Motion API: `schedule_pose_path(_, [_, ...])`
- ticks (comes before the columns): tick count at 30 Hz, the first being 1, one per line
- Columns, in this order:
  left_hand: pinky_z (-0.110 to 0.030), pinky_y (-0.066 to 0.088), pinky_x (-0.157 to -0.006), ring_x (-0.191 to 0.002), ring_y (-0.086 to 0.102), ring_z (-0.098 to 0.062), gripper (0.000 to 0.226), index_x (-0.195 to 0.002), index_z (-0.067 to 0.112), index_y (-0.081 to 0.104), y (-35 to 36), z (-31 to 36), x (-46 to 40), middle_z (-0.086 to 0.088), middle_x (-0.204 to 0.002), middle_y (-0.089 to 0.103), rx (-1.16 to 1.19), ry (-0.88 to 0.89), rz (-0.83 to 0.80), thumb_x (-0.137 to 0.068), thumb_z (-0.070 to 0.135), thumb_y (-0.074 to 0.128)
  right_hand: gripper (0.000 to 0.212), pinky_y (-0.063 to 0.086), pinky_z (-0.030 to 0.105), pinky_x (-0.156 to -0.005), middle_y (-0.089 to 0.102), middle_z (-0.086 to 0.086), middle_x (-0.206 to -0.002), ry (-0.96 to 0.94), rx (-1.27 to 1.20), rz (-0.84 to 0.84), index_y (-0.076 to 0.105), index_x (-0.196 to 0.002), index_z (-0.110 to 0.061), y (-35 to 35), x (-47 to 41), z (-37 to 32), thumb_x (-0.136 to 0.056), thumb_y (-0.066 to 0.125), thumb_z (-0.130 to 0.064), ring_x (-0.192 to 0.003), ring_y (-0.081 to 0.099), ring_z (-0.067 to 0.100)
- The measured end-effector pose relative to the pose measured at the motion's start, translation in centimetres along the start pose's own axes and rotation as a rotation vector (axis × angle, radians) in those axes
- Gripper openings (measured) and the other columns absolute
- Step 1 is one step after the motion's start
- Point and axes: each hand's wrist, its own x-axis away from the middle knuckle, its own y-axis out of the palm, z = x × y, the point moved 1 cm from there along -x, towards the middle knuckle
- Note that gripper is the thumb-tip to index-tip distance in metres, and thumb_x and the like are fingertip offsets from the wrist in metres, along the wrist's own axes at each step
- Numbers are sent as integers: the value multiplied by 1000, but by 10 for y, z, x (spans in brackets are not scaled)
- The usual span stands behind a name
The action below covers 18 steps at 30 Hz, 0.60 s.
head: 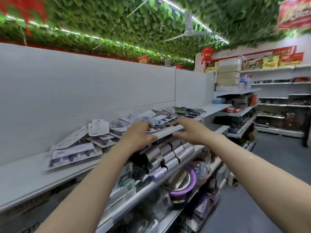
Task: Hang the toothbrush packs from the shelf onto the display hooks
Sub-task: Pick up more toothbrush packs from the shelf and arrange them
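Reaching in over the top shelf (25, 179), mid-frame, both arms stretched out. Toothbrush packs (75, 153) lay dumped flat in a loose overlapping heap from centre-left up toward centre-right, probably just unloaded stock waiting to go up. Left hand (137, 136) hovered with fingers spread and lightly curled, fingertips at the packs, gripping nothing yet as far as visible. Right hand (190, 130) same deal, loose, empty. No display hooks in view, honestly.
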Motion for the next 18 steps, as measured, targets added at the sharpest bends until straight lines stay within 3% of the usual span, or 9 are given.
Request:
schedule_pose_path(13, [-39,44,-101,-121,53,-22,49,-130,14,57,205,73,-268,-4,-131,59,137,123,-8,-91,44,63,47,43,37,-106,56,0,-141,203,-73,37,55,-137,-22,50,-101,293,-96,59,-46,-130,51,20])
schedule_pose_path(18, [-36,44,-100,-119,56,-22,47,-126,11,59,282,120,-359,-6,-128,62,167,64,26,-92,43,63,46,43,34,-104,58,-2,-139,199,-115,26,57,-135,-22,69,-137,425,-97,58,-46,-129,52,18])
